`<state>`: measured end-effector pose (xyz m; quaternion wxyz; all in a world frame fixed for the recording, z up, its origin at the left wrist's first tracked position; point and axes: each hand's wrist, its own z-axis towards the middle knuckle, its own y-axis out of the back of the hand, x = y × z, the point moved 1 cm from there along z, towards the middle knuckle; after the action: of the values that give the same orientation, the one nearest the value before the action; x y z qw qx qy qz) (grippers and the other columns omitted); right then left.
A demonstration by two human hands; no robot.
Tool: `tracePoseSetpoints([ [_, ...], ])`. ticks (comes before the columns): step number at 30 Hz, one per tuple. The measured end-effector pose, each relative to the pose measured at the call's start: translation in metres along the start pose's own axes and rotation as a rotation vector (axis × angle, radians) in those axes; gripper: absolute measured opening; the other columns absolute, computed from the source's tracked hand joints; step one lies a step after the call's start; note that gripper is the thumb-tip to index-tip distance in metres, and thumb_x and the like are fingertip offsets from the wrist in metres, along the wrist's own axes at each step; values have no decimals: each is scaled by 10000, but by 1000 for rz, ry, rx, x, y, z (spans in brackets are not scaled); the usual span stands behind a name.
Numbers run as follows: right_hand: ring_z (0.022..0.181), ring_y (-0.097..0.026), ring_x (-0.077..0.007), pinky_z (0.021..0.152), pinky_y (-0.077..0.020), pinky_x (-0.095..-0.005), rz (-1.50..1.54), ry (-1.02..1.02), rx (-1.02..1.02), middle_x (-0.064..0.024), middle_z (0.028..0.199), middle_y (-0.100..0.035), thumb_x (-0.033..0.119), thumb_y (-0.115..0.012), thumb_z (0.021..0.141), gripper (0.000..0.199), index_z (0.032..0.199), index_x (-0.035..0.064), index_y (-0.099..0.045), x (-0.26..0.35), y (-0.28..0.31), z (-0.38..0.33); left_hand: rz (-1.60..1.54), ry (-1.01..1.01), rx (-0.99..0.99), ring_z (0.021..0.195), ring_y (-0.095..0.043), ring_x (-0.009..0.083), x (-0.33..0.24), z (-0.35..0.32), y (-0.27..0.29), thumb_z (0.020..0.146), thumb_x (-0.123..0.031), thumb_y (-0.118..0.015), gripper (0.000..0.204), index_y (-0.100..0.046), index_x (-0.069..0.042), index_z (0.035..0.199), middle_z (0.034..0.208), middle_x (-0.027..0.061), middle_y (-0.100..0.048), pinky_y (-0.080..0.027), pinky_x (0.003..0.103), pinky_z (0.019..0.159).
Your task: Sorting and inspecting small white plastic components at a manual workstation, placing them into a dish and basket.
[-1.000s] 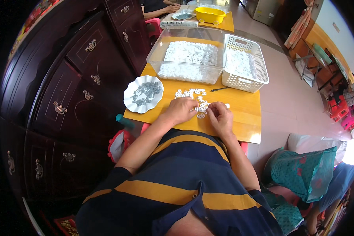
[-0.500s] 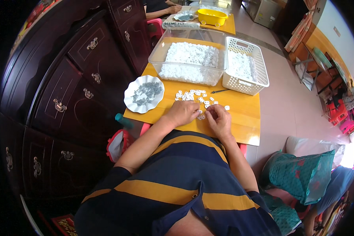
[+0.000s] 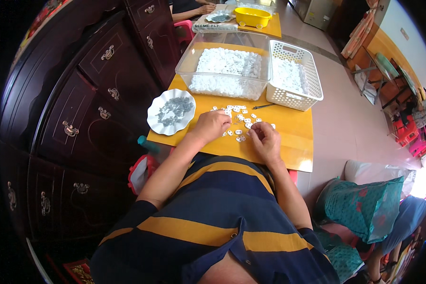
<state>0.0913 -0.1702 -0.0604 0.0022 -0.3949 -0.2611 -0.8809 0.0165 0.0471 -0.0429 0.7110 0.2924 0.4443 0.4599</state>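
Observation:
Small white plastic pieces with dark holes (image 3: 238,132) lie scattered over the yellow table (image 3: 296,146) between and beyond my hands. My left hand (image 3: 212,127) is at the left of the scatter, thumb and fingers pinched together; whatever is in that pinch is too small to make out. At the right, my right hand (image 3: 266,142) has thumb and forefinger closed on a small white piece, mostly hidden by the fingertips. A few thin, tiny bits (image 3: 236,123) lie between the hands. The white wavy-edged plate (image 3: 155,105) left of my left hand holds many small grey parts (image 3: 176,110).
Behind the scatter stand a clear plastic bin (image 3: 187,66) and a white perforated basket (image 3: 288,98), both holding many white pieces. A slim dark tool (image 3: 264,107) lies before the basket. Another person's hand (image 3: 207,9) is at a far table with a yellow tub (image 3: 252,18). Dark drawers (image 3: 94,85) flank the left.
My left hand has moved left, away from my right hand, and the gap between them is wider. More white pieces show there. The view has shifted slightly.

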Motion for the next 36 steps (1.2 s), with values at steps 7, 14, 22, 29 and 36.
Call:
tracePoseSetpoints([
  [7,598,-622,-160,567,-499,-288,-108,-40,184,-82,747,-654,71,-737,840,97,903,22,-682,5,1,-1,16,-9,65,794,-661,304,-5,7,1,862,-191,-650,120,-700,-118,781,822,73,-658,-527,436,681],
  [14,621,-639,-207,582,-512,-322,-158,44,269,-99,762,-657,98,-735,838,101,890,24,-691,27,2,0,-6,17,47,788,-663,310,3,6,2,855,-181,-647,111,-666,-117,765,810,75,-655,-532,449,684],
  [22,663,-674,-265,624,-534,-375,-250,-65,318,-121,814,-678,188,-744,835,156,879,48,-693,34,-3,-2,-1,4,46,813,-665,303,4,10,4,845,-175,-672,83,-669,-116,787,825,70,-656,-536,440,693],
  [29,696,-682,-300,652,-541,-411,-317,-44,348,-118,843,-687,238,-757,834,178,855,67,-710,34,-7,-3,42,-64,77,807,-665,300,3,19,-3,853,-203,-664,104,-699,-125,793,829,66,-655,-536,438,688],
  [36,712,-681,-308,650,-541,-405,-299,-36,347,-114,842,-681,236,-750,846,172,869,71,-709,34,-6,-3,116,-87,132,768,-667,310,1,23,-11,872,-229,-635,155,-691,-121,776,812,70,-645,-540,446,672],
])
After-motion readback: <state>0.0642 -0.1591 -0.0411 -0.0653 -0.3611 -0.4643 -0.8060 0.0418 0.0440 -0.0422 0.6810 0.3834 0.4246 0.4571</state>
